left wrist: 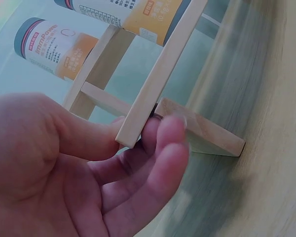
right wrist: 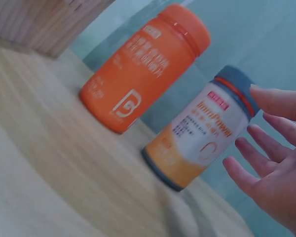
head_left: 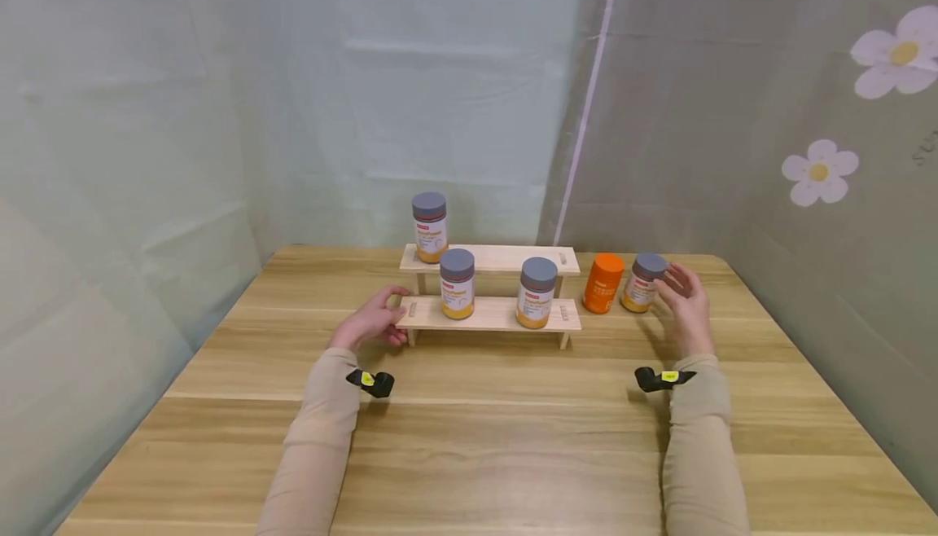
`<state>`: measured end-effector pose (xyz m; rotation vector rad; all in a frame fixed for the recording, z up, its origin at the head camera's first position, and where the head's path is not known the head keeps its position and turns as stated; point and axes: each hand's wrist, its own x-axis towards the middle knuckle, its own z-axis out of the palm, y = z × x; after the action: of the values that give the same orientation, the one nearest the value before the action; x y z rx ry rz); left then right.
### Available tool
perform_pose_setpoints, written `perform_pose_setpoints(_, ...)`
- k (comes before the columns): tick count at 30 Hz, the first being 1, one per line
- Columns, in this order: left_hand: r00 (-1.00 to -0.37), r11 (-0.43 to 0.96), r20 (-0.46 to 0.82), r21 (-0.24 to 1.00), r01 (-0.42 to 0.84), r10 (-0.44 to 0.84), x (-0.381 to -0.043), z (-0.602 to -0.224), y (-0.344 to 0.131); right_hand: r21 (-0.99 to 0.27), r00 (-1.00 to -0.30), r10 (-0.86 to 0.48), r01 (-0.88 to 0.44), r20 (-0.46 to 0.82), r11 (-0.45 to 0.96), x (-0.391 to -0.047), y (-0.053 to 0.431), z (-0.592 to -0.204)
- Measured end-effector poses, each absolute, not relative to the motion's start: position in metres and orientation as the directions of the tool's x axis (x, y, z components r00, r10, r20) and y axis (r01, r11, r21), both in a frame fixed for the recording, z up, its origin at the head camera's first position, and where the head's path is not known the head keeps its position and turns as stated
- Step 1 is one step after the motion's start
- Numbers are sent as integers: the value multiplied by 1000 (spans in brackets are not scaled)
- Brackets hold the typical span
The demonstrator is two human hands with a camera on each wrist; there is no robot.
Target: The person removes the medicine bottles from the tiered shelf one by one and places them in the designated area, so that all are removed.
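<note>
At the left end of the two-tier wooden rack [head_left: 491,314], my left hand [head_left: 374,320] pinches the lower board. The left wrist view has the thumb on one face of the board [left wrist: 160,79] and curled fingers on the other. My right hand [head_left: 685,304] is beside a grey-capped supplement bottle [head_left: 642,283] standing on the table. In the right wrist view its fingers [right wrist: 266,143] are spread along the bottle's side, with the thumb near the cap; contact is hard to tell. An orange bottle [head_left: 604,283] stands between that bottle and the rack.
Two grey-capped bottles, a left one [head_left: 458,285] and a right one [head_left: 536,293], stand on the lower board. Another bottle [head_left: 430,228] is on the upper board's left end. Behind the wooden table [head_left: 469,438] hangs a pale curtain [head_left: 454,96].
</note>
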<state>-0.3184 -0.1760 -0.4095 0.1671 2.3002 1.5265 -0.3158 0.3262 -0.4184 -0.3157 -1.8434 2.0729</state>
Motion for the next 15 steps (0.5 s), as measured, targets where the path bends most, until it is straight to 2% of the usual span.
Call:
perform_pose_setpoints(11, -922, 372, -261, 917, -145, 286, -319, -410, -176, -981, -885, 463, -135, 56, -138, -306, 328, -393)
perform_pose_setpoints(15, -926, 386, -256, 912, -136, 278, -318, -408, -177, -985, -884, 459, -146, 88, -92, -301, 325, -382)
